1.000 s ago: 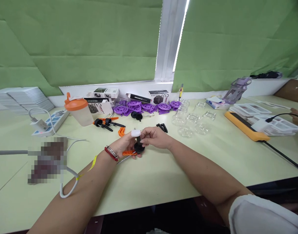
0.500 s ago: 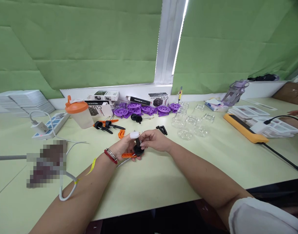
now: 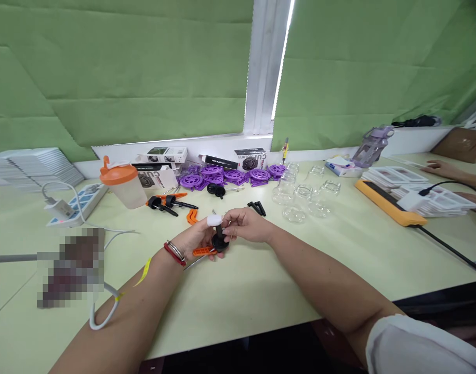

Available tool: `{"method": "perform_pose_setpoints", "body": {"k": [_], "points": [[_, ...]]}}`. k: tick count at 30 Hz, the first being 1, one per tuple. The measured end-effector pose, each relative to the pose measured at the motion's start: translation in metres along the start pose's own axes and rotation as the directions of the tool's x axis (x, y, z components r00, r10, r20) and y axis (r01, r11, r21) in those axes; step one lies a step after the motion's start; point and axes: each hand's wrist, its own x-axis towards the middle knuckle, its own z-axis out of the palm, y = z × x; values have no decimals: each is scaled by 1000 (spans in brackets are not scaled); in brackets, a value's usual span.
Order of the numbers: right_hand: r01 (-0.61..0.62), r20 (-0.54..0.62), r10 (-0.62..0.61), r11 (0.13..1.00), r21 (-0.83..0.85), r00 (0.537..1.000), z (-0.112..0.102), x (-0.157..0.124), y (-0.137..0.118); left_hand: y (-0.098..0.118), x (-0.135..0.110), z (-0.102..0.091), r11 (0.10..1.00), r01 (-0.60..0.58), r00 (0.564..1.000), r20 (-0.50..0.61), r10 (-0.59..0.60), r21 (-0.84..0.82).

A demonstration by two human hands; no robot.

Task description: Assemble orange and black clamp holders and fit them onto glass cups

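Observation:
My left hand is closed around a black part with a stem and a round base. A white covering shows at its thumb tip, by the top of the stem. An orange slotted piece juts out left of the base, and a thin metal rod points down and left below it. Against the stem, the fingertips of my right hand are pinched together; what they hold, if anything, is hidden. Orange hook-shaped pieces lie just beyond my left hand.
Black-and-orange assemblies, purple slotted discs and short black handles lie farther back. Several clear jars stand right of them. An orange-lidded shaker and power strip are left. Another person's hand is at far right.
The whole view has shifted slightly. Both my hands keep nearly the same grip at the black part. At far right, more of the other person's hands and arm has come into view.

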Motion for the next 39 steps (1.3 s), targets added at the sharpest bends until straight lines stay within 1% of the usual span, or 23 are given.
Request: {"method": "perform_pose_setpoints", "body": {"k": [3, 7, 9, 18, 25, 32, 36, 39], "points": [[24, 0, -24, 998, -64, 1000, -1, -1, -3, 0, 0, 0, 1000, 6, 1000, -17, -6, 0], [132, -52, -147, 967, -217, 988, -2, 0, -6, 0, -1, 2, 1000, 20, 998, -51, -20, 1], [150, -57, -169, 957, -247, 984, -2, 0, -7, 1, -2, 3, 1000, 21, 998, -55, -21, 6], [158, -29, -171, 952, -264, 985, -1, -1, -10, 2, -3, 5, 1000, 24, 997, -77, -23, 4], [172, -7, -181, 945, -278, 983, -2, -1, -14, 1, -2, 2, 1000, 25, 998, -55, -25, -1], [157, -39, -178, 934, -321, 983, -4, -2, -11, 0, -1, 2, 1000, 12, 998, -61, -12, 1], [134, -53, -161, 931, -341, 986, -5, -2, -12, -1, -1, 1, 1000, 11, 999, -40, -11, -9], [150, -35, -172, 928, -341, 984, -6, -4, -15, -1, 0, 0, 1000, 2, 1000, -31, -2, -7]]}}
